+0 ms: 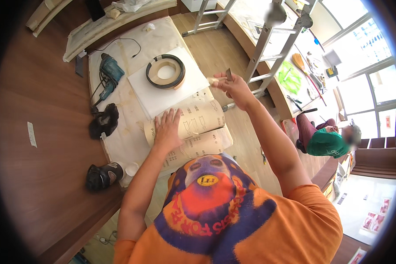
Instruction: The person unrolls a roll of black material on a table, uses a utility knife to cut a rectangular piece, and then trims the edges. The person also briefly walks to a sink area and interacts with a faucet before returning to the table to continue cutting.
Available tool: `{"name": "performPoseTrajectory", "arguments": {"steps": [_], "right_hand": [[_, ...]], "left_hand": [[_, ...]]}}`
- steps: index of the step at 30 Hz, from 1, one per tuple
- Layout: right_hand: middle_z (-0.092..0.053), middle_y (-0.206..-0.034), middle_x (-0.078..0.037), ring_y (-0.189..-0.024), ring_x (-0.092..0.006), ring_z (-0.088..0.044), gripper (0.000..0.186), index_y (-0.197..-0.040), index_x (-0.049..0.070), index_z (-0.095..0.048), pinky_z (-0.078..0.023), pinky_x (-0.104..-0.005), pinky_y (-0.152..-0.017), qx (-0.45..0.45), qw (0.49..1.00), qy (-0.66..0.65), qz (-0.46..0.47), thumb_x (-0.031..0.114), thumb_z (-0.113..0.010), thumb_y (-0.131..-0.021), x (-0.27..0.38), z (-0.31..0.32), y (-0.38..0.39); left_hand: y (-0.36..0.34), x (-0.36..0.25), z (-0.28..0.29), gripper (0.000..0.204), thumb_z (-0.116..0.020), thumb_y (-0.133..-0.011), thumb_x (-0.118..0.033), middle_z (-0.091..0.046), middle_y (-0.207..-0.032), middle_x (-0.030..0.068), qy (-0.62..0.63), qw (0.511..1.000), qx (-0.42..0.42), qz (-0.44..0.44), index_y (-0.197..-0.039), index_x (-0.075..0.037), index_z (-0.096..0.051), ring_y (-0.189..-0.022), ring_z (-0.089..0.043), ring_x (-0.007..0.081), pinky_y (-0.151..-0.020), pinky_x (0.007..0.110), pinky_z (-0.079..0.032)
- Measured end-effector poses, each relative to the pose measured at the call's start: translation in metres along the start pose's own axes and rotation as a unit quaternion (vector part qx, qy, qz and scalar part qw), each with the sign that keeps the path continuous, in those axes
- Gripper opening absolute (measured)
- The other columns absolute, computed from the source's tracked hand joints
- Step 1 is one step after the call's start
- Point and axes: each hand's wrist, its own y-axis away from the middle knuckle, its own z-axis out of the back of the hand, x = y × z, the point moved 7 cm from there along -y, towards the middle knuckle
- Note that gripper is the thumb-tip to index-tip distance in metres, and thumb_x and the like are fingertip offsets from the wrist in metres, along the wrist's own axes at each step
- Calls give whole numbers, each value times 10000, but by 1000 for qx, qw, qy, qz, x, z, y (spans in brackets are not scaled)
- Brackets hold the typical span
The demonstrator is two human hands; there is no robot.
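My left hand [167,132] lies flat, fingers spread, on a tan roll of printed abrasive paper [202,115]. Part of that paper hangs toward me over the near table edge. Raised off to the right, beyond the end of the roll, my right hand [236,90] is closed on a small dark flat blade-like piece [229,74]. Something pale shows at its fingertips, too small to name. Just past the roll, white sheets [141,94] lie on the covered table, with a coil of black edge strip [150,75] on top.
A blue power drill [111,72] with its cord, a black cloth-like item [104,121] and a dark cap [97,177] line the table's left side. An aluminium ladder [264,53] stands right of the table. A person in green [328,141] sits farther right, near a tool-strewn bench.
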Motion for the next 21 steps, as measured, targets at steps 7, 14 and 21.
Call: {"name": "performPoseTrajectory", "arguments": {"steps": [7,14,21], "right_hand": [[-755,-934,-23,-865,-105,-683,270,-1069,11,-756,-543,-275,-810,-35,998,30,50,216,-886,-952,-33,-5,22],[-774,-977,-83,-892,-182,-691,291,-1038,-14,-714,-567,-343,-831,-49,980,167,96,140,-905,-880,-38,-27,28],[-816,-1131,-88,-936,-210,-661,403,-1154,-3,-701,-560,-358,-868,-23,984,130,120,129,-903,-832,-69,-23,55]], "left_hand": [[-18,-7,12,1282,-951,-718,-271,-299,-1785,143,21,999,23,-38,-1758,-162,-210,-1652,-277,335,-1359,594,-167],[-32,-4,18,1219,-910,-715,-248,-351,-1756,163,46,998,-3,-39,-1743,-134,-264,-1643,-296,340,-1352,592,-185],[-47,-1,22,1241,-912,-663,-268,-387,-1738,166,52,998,11,-38,-1732,-123,-298,-1619,-345,346,-1335,603,-227]]}}
